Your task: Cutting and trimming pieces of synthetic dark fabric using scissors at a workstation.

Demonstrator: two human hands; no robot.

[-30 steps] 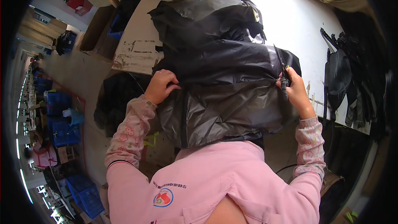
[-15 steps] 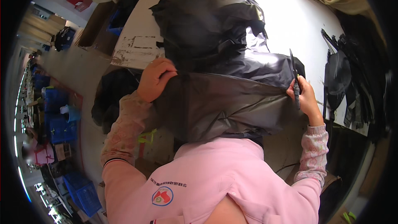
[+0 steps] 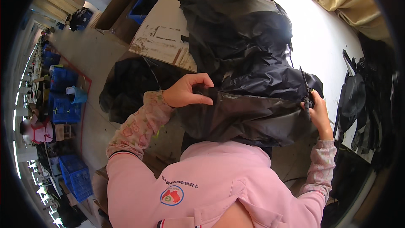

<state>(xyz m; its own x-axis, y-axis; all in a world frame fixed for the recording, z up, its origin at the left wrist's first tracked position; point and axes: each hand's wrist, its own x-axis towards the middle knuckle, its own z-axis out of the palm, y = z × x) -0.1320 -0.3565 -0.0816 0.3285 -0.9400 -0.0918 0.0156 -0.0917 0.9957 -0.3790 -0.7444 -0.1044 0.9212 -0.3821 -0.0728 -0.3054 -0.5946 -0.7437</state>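
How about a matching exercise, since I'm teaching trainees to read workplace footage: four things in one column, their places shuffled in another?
Things
1. pointed tool
2. black fabric
3. pink top
4. blue crates

Places
A. in the left part of the picture
B. lying partly on the white table
C. at the middle of the picture's lower edge
D. held in the right hand

Right pairs: 1-D, 2-B, 3-C, 4-A.

Blue crates (image 3: 62,109) at left, pale-blue bucket (image 3: 77,95) beside; gold curtain (image 3: 348,1) upper right
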